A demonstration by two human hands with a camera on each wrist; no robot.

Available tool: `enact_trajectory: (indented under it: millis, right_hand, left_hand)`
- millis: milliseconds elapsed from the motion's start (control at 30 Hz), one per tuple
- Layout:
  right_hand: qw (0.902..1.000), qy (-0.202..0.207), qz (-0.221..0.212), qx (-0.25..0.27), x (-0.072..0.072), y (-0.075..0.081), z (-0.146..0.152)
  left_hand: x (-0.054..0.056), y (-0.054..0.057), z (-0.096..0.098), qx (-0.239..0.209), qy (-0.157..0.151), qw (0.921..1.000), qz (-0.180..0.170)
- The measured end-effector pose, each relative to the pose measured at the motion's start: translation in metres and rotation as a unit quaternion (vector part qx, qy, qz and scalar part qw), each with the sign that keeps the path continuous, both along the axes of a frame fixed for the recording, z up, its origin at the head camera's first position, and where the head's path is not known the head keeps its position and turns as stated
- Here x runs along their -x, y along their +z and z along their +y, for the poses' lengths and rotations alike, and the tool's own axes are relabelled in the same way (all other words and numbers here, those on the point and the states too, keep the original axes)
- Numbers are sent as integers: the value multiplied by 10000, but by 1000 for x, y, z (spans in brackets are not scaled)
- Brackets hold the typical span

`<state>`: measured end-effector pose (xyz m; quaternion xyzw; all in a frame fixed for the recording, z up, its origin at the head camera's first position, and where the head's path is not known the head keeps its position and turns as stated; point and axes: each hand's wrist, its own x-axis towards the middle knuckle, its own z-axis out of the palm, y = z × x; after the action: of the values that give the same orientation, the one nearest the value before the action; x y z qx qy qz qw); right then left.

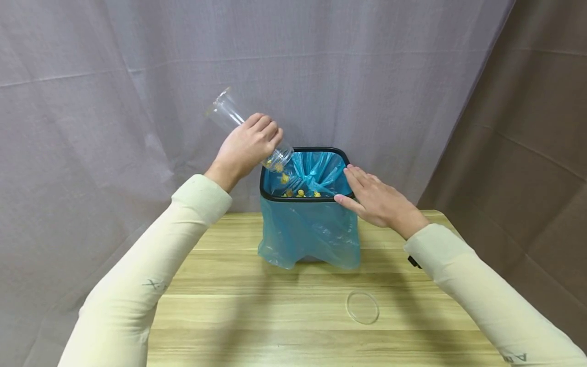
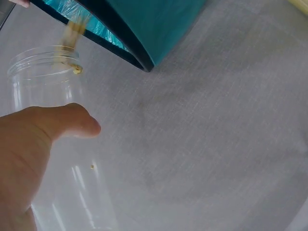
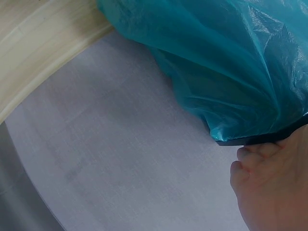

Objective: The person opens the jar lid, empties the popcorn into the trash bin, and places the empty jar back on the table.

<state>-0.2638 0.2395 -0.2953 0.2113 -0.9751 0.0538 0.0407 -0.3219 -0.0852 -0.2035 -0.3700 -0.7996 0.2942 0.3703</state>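
Observation:
My left hand (image 1: 249, 142) grips a clear jar (image 1: 228, 108) around its body, tilted mouth-down over the left side of a bin. Small yellow clumps (image 1: 285, 178) tumble from the mouth, and one sits at the jar's lip in the left wrist view. The bin has a black rim (image 1: 312, 199) and a blue plastic bag (image 1: 316, 229) folded over its outside. More yellow clumps lie within, near the front wall. At the bin's right front corner, my right hand (image 1: 378, 199) rests against the rim with fingers straight and thumb spread.
The bin stands on a wooden table (image 1: 220, 316), close to a grey cloth backdrop (image 1: 367, 92). A thin clear ring (image 1: 362, 307) lies on the table in front of the bin. Partly behind the right sleeve is a small black object (image 1: 414, 262).

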Motion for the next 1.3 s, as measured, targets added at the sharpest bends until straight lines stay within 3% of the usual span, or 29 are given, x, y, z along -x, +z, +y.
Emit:
enact_trajectory:
  millis: [133, 267, 400, 500, 633, 733, 833, 1000, 1200, 1233, 1300]
  right_hand:
    - [10000, -14, -14, -12, 0, 0, 0]
    - [10000, -21, -25, -36, 0, 0, -1]
    - [10000, -20, -61, -43, -1, 0, -1]
    - [10000, -23, -79, -47, 0, 1, -1]
    - [9999, -36, -65, -92, 1, 2, -1]
    - [9999, -64, -79, -98, 2, 2, -1]
    - [9999, -90, -119, -76, 2, 1, -1]
    - [9999, -64, -102, -55, 3, 0, -1]
    - [9999, -68, -91, -23, 3, -1, -2]
    - [9999, -65, -87, -18, 4, -1, -2]
    - [10000, -52, -75, -18, 4, -1, -2]
  left_hand:
    - [-1, 0, 0, -233, 54, 9994, -241]
    - [-2, 1, -2, -1028, 17, 9912, -835]
    - [-2, 2, -10, -2060, -149, 9677, -1447]
    - [-1, 2, -18, -2856, -190, 9381, -1948]
    - [0, -1, -33, -4013, -114, 8767, -2649]
    - [0, -7, -44, -4824, 12, 8207, -3063]
    - [-1, -18, -54, -5448, 161, 7706, -3302]
    - [-5, -43, -72, -6215, -17, 6952, -3612]
    - [-14, -79, -86, -7043, -661, 5709, -4168]
    - [-17, -86, -88, -7130, -676, 5568, -4207]
    - [-21, -101, -91, -7271, -618, 5365, -4238]
